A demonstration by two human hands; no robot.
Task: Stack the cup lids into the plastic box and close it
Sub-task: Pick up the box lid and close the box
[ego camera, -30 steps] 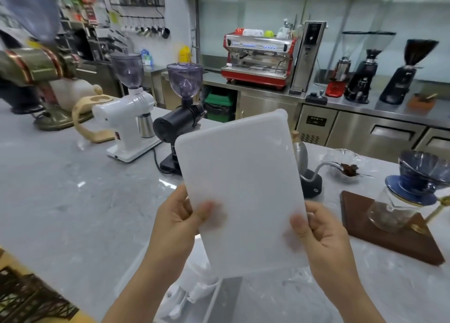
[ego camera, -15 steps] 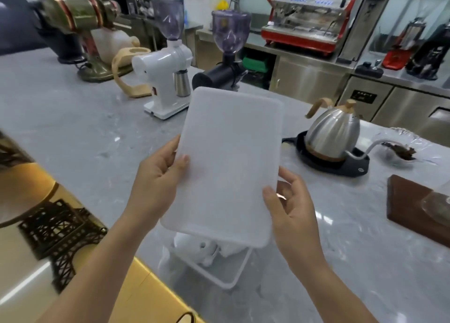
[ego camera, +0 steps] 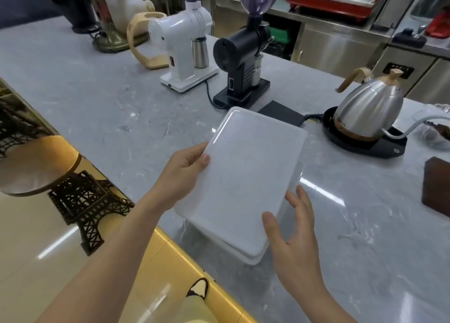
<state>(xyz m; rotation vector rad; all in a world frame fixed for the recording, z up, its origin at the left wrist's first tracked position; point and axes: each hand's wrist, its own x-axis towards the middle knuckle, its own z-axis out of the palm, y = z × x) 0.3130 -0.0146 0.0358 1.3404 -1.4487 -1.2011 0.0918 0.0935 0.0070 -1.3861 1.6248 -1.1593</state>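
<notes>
Box lid [ego camera: 246, 176], frosted white plastic, held flat over the plastic box [ego camera: 291, 193] on the grey marble table [ego camera: 97, 98].

Left hand [ego camera: 182, 174] grips the lid's left edge, thumb on top near the far corner, fingers curled underneath. Right hand [ego camera: 292, 230] is open at the lid's near right corner: thumb resting on the top surface, straight fingers laid against the right side of lid and box. The box sits directly beneath the lid, near the table's front edge, showing only along the right and near sides; its contents are hidden. Behind, on the table: white grinder [ego camera: 182, 42], black grinder [ego camera: 243, 52], steel kettle [ego camera: 367, 108] on a black base, to the right.
</notes>
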